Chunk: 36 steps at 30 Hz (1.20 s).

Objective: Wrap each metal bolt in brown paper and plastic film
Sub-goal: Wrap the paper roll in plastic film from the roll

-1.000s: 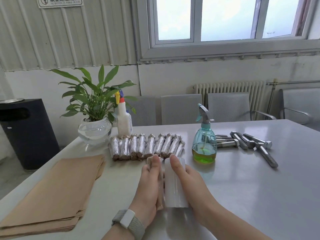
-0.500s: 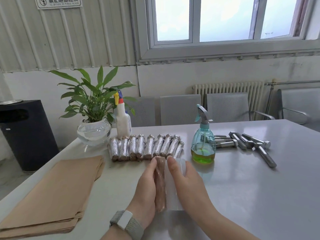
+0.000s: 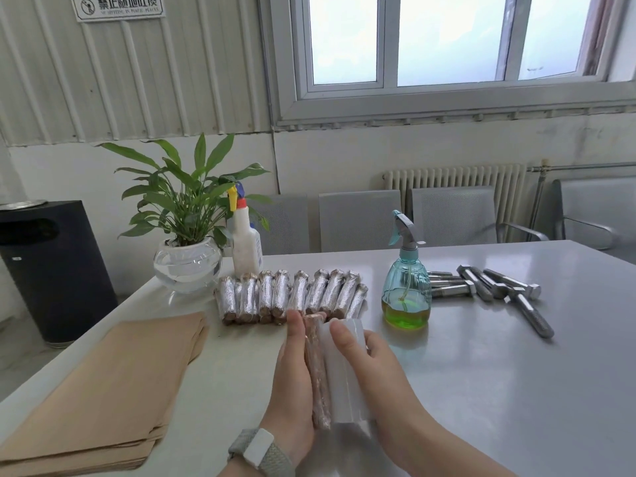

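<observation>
Roughly ten finished bundles, bolts already wrapped in brown paper and shiny plastic film (image 3: 292, 297), lay in a row at the far middle of the pale grey bench (image 3: 481, 390), so the job looked well past halfway. One more long bolt rolled in brown paper (image 3: 317, 370) was in hand near the front edge: the left hand (image 3: 292, 376) lay flat along its left side with fingers straight, while the right hand (image 3: 364, 370) curled its thumb and fingers around the white roll of plastic film (image 3: 344, 373) pressed against the bolt's right side. Film appeared to be going on, though how many turns were laid could not be made out. Still to do, a loose heap of bare grey steel bolts (image 3: 495, 290) waited at the far right, partly hidden behind the teal spray bottle of green liquid (image 3: 406, 284), so their count was uncertain. The stack of brown paper sheets (image 3: 113, 390) at the near left was cut off by the frame.
</observation>
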Each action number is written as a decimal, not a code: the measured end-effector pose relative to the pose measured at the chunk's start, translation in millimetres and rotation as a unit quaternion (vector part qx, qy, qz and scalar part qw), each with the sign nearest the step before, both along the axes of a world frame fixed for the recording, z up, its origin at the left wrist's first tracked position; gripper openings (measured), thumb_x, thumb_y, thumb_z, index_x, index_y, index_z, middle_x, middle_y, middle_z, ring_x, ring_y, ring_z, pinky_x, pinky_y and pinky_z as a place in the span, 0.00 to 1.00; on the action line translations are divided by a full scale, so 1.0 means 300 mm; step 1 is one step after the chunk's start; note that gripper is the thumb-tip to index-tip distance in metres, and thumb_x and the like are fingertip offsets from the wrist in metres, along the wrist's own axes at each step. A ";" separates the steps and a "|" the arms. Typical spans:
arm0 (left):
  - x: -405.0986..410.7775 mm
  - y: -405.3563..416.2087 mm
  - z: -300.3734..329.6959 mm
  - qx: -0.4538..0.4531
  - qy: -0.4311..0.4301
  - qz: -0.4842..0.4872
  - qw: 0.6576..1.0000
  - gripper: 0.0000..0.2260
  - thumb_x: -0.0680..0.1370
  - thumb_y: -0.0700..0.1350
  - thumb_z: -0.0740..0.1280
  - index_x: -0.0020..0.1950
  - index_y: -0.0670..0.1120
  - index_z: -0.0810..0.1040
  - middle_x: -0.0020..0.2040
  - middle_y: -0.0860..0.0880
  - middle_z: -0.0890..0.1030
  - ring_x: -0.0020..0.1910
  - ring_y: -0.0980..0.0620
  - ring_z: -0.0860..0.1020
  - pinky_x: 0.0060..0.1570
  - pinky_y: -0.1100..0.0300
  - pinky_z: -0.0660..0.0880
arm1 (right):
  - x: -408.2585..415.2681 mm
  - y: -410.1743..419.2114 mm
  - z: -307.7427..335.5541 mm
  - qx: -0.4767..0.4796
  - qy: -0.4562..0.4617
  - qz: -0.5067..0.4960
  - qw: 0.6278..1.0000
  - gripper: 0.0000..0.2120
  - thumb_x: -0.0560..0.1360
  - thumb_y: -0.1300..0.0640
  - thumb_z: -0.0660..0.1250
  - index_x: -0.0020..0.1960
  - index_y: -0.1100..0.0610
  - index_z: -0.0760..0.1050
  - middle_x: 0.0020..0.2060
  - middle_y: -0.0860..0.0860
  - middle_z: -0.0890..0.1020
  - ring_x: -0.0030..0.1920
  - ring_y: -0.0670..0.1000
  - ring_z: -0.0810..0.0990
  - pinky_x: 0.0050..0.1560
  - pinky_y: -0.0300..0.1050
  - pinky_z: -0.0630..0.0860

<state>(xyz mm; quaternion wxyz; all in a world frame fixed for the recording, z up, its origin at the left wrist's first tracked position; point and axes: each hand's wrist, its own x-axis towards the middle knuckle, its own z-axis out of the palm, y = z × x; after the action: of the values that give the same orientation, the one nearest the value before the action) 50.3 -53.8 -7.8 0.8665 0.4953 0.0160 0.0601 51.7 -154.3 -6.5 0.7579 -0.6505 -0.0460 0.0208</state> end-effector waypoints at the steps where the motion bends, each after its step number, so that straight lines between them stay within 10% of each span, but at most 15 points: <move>1: 0.003 0.002 -0.001 -0.001 0.021 -0.005 1.000 0.29 0.71 0.70 0.62 0.52 0.47 0.85 0.51 0.40 0.84 0.50 0.39 0.83 0.48 0.44 0.81 | -0.004 -0.001 0.003 -0.010 0.009 0.022 1.000 0.30 0.64 0.31 0.72 0.56 0.52 0.79 0.48 0.51 0.85 0.50 0.51 0.84 0.57 0.56 0.79; 8: 0.021 0.038 0.013 0.136 -0.037 0.073 0.987 0.28 0.73 0.69 0.54 0.36 0.49 0.82 0.25 0.51 0.72 0.22 0.57 0.71 0.24 0.65 0.68 | 0.009 -0.043 0.023 -0.061 -0.032 0.008 0.998 0.29 0.62 0.28 0.71 0.54 0.46 0.77 0.44 0.45 0.84 0.45 0.44 0.84 0.47 0.45 0.80; 15: -0.001 -0.005 0.002 0.088 -0.028 0.051 0.994 0.30 0.74 0.66 0.61 0.57 0.41 0.80 0.51 0.39 0.84 0.52 0.38 0.82 0.54 0.40 0.78 | -0.021 0.010 0.023 -0.126 -0.079 -0.067 0.987 0.32 0.66 0.21 0.51 0.47 0.47 0.73 0.40 0.31 0.79 0.40 0.34 0.77 0.41 0.41 0.72; 22: 0.020 -0.005 -0.015 -0.087 0.009 -0.060 0.994 0.22 0.79 0.60 0.60 0.54 0.44 0.84 0.55 0.39 0.83 0.53 0.43 0.83 0.41 0.54 0.81 | 0.015 -0.006 0.000 -0.157 -0.033 -0.150 0.976 0.21 0.71 0.29 0.58 0.46 0.47 0.70 0.39 0.43 0.79 0.40 0.41 0.77 0.38 0.42 0.69; 32: 0.038 0.010 -0.031 0.280 -0.088 0.077 0.953 0.18 0.72 0.63 0.58 0.55 0.53 0.68 0.43 0.55 0.83 0.41 0.63 0.81 0.39 0.72 0.73 | 0.038 -0.060 0.025 -0.091 -0.001 -0.002 0.996 0.27 0.69 0.31 0.64 0.53 0.53 0.80 0.46 0.45 0.86 0.44 0.40 0.83 0.36 0.29 0.75; 36: 0.042 0.013 -0.032 0.290 -0.089 0.129 0.944 0.17 0.71 0.63 0.62 0.52 0.53 0.67 0.42 0.51 0.82 0.36 0.63 0.80 0.35 0.72 0.72 | 0.039 -0.041 0.012 -0.146 -0.026 -0.031 0.988 0.31 0.68 0.26 0.59 0.49 0.53 0.79 0.42 0.47 0.84 0.44 0.44 0.82 0.46 0.42 0.77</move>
<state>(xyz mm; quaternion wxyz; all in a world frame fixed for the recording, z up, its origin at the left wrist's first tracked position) 63.0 -50.0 -17.2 0.6680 0.7118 -0.0156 0.2167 63.3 -166.7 -2.8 0.6535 -0.7556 -0.0420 -0.0130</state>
